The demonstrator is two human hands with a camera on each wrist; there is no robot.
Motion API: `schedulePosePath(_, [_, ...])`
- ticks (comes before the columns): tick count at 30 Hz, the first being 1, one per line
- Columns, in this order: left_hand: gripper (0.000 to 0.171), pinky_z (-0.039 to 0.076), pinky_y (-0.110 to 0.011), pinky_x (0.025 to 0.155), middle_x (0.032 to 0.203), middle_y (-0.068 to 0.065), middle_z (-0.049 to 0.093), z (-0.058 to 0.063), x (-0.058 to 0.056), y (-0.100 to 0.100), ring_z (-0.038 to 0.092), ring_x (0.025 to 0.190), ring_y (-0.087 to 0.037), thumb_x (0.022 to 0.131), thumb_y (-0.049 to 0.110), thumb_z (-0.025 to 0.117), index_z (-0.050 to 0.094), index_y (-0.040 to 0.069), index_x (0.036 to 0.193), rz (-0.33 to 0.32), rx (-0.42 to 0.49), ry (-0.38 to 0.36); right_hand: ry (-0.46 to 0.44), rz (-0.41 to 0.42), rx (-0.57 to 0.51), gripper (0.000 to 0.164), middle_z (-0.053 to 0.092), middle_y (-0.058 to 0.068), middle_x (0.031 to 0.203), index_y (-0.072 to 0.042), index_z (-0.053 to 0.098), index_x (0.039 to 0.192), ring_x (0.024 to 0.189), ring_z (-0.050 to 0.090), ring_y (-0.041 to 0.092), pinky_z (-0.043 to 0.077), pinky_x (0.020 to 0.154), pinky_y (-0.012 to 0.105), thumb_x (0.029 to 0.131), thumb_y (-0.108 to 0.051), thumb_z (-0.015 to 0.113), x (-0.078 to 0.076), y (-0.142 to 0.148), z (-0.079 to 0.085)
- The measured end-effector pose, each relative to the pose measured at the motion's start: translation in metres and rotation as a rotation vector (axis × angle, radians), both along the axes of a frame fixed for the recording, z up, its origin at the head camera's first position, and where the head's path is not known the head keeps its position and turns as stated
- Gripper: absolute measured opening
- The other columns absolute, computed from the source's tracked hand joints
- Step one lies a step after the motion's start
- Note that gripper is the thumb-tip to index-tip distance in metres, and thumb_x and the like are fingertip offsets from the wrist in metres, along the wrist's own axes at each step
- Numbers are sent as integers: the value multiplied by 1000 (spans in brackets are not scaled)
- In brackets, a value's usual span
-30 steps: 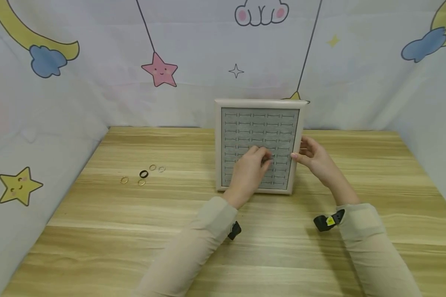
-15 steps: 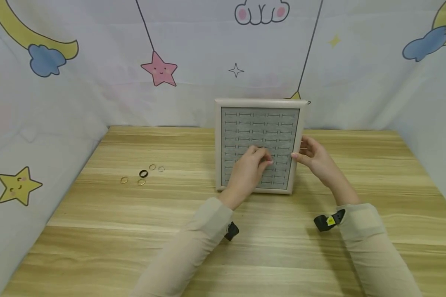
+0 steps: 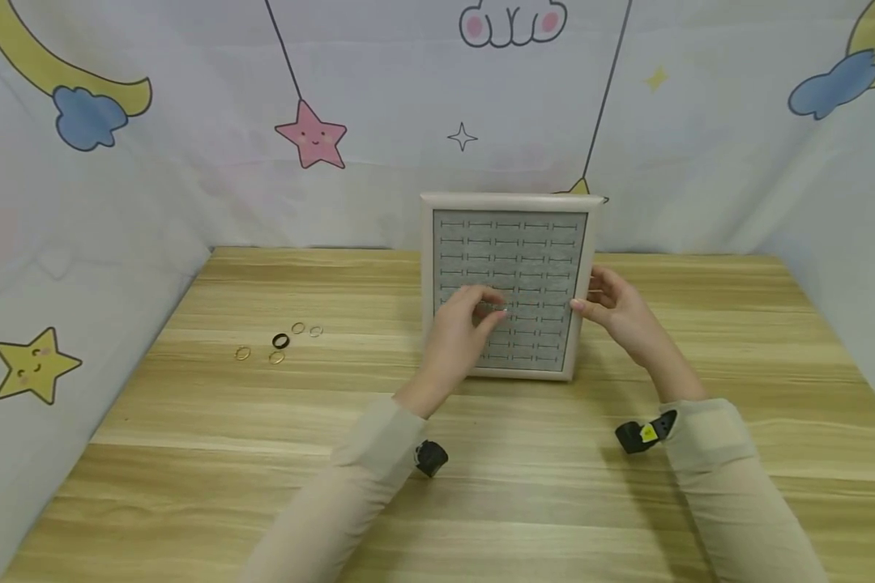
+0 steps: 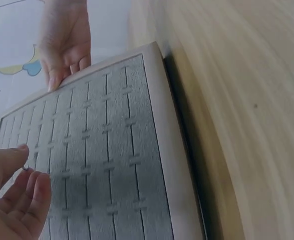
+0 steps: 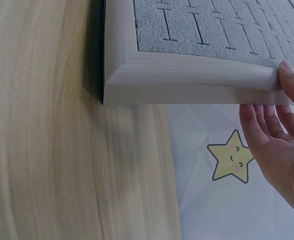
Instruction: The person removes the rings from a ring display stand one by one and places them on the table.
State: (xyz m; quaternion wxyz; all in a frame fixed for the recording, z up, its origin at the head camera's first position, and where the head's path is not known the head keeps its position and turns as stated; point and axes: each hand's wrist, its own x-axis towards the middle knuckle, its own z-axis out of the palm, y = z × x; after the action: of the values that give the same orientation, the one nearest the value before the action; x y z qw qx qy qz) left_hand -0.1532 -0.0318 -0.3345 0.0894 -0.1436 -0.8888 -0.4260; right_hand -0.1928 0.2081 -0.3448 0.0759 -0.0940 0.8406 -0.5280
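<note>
A ring display board (image 3: 547, 283) with grey slotted padding and a pale frame stands upright on the table. My left hand (image 3: 454, 336) is in front of its lower middle, thumb and fingertips pinching a small shiny ring (image 4: 25, 168), mostly covered by the fingers. At the board's right side, my right hand (image 3: 625, 320) grips the frame edge (image 5: 207, 75), thumb on the front and fingers behind. The slots that show hold no rings.
To the left on the wooden table (image 3: 189, 453) lie several loose rings, among them a black ring (image 3: 280, 341), a gold ring (image 3: 243, 347) and a silver ring (image 3: 316, 326). A white patterned cloth (image 3: 379, 162) hangs behind and at the sides.
My left hand has moved left across the front of the board, uncovering slots at the middle. The right hand keeps its grip on the frame, and the loose rings lie as before.
</note>
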Motion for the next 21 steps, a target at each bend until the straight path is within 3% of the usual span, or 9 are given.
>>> schedulePosePath(9, [22, 55, -32, 74, 114, -9, 64, 3, 2, -42, 62, 93, -22, 91, 15, 64, 64, 6, 111, 98, 53, -20, -11, 2, -3, 61, 46, 14, 132, -4, 28, 148, 109, 50, 4, 45, 86, 9, 97, -20, 56, 0, 0, 0])
schedulePosePath(21, [23, 52, -36, 72, 115, -10, 66, -9, 1, -113, 61, 95, -27, 95, 23, 59, 66, 8, 111, 264, 13, -85, -19, 0, 12, 63, 45, 14, 135, -7, 25, 149, 116, 49, 12, 45, 90, 12, 97, -22, 56, -1, -1, 1])
